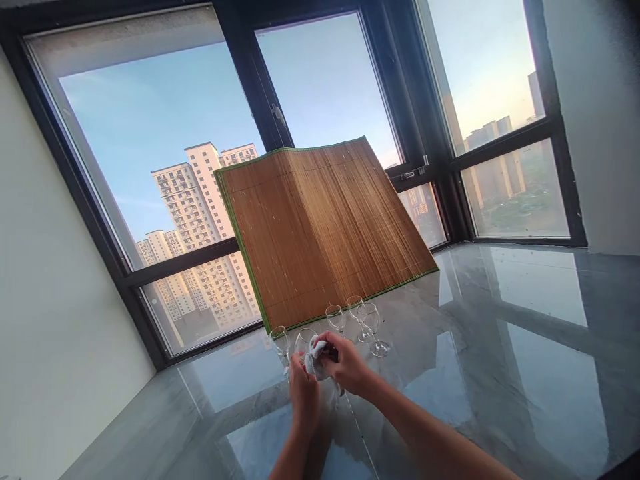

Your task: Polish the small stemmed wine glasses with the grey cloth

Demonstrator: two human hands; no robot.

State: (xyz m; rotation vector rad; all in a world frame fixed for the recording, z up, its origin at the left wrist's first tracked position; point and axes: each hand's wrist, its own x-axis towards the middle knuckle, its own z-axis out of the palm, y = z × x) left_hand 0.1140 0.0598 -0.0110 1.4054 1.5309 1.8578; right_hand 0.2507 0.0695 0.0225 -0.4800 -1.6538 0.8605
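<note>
My right hand (347, 363) is closed around a bunched white cloth (316, 363). The fingers of my left hand (303, 390) are closed at a stemmed wine glass (304, 340), right against the cloth. Its stem and foot are hidden by my hands. To the left stands another wine glass (279, 340). Just beyond my right hand is a wine glass (335, 319), partly covered by that hand. Two more stand to the right, one wine glass (371, 319) nearer and another wine glass (355, 308) behind it.
A brown slatted mat (325, 227) with green edging leans upright against the window behind the glasses. The glossy grey marbled surface (425, 413) reflects the panes. Dark window frames (450, 207) and a pale wall (50, 320) border it.
</note>
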